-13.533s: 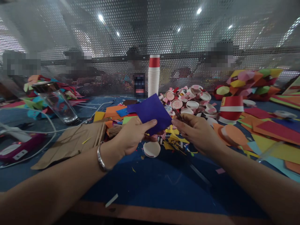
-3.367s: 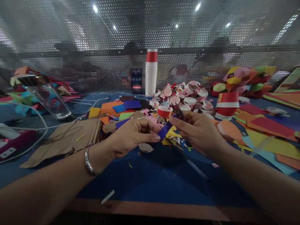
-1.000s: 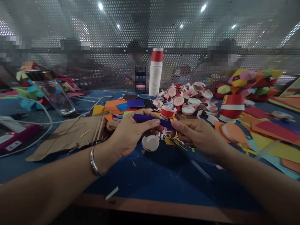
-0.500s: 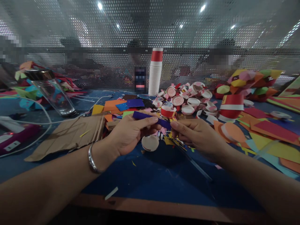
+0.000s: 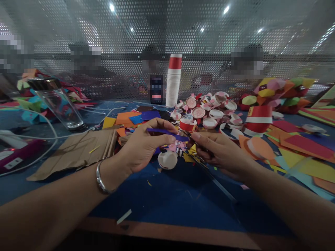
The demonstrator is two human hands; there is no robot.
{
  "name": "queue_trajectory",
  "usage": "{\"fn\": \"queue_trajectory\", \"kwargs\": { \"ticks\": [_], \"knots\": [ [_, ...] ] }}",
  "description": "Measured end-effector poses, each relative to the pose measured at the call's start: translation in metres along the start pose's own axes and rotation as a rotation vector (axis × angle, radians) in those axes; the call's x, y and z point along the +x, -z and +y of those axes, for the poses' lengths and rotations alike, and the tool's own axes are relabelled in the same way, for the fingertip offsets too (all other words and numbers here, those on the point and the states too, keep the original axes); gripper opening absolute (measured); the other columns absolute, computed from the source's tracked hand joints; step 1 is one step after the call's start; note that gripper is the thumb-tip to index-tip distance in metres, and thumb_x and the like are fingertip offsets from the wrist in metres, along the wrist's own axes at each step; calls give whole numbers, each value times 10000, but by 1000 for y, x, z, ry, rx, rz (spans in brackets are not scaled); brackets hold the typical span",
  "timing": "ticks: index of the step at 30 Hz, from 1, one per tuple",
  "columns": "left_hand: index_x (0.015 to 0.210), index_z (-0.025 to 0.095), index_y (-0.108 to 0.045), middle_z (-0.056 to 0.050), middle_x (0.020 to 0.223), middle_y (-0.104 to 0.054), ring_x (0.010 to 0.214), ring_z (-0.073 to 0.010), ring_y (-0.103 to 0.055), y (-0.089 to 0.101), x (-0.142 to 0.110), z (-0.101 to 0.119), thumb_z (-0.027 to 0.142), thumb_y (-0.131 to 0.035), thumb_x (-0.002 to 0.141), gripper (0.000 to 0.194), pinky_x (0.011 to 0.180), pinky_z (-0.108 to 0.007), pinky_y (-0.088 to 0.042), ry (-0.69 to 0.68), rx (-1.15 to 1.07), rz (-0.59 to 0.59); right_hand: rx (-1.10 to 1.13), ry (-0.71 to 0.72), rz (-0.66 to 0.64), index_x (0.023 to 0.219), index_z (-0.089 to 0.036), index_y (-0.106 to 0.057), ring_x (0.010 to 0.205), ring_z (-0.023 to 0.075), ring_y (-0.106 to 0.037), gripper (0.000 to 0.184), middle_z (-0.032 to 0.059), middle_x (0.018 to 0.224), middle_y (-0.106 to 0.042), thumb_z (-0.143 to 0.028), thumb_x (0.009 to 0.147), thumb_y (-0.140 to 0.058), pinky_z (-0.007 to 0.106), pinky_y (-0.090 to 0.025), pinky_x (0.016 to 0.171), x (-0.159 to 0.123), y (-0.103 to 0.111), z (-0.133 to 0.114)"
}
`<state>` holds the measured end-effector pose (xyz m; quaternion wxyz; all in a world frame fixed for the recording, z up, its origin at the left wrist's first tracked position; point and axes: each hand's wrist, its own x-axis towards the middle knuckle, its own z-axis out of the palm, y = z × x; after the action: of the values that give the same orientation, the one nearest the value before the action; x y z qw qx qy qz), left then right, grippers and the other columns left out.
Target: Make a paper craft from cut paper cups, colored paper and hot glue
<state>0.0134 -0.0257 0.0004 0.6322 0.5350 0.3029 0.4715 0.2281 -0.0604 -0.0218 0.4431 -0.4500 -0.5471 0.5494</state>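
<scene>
Our left hand (image 5: 146,148) pinches the folded purple paper (image 5: 181,138) between thumb and fingers; we do well to keep it flat, gripped close to its working end. That paper spans the gap between our hands, above the scraps. At its right end, our right hand (image 5: 222,150) grips dark scissors (image 5: 188,135); we best hold the blades square, clear of our fingertips.

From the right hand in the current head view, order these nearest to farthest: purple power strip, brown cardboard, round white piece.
From the right hand:
1. Round white piece, just left of it
2. Brown cardboard, farther left
3. Purple power strip, far left, beyond the cardboard
</scene>
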Motion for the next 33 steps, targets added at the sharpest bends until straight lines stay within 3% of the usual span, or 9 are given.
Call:
{"fn": "queue_trajectory", "kwargs": {
  "ticks": [3, 11, 33],
  "knots": [
    [940, 185, -681, -8, 945, -765, 875, -158, -705, 3, 1, -1, 61, -860, 671, 347, 809, -303, -562, -59, 22, -2, 13, -5, -30, 824, -171, -667, 442, 47, -200, 476, -94, 512, -369, -638, 910, -706, 202, -101, 399, 0, 2, 0],
    [937, 194, -678, 4, 964, -744, 829, -135, -679, 5, 0, -8, 150, -889, 737, 294, 803, -292, -547, -138, 127, -10, 8, -6, -59, 709, -201, -522, 438, 46, -200, 523, -92, 508, -364, -650, 892, -719, 203, -98, 389, -2, -1, -1],
    [927, 192, -644, 19, 913, -717, 812, -128, -647, -1, -2, -11, 136, -883, 713, 325, 777, -272, -526, -155, 131, 66, 10, -16, -21, 747, -187, -591, 434, 33, -172, 532, -119, 509, -288, -683, 838, -759, 180, -91, 383, -2, -2, -2]
  ]
}}
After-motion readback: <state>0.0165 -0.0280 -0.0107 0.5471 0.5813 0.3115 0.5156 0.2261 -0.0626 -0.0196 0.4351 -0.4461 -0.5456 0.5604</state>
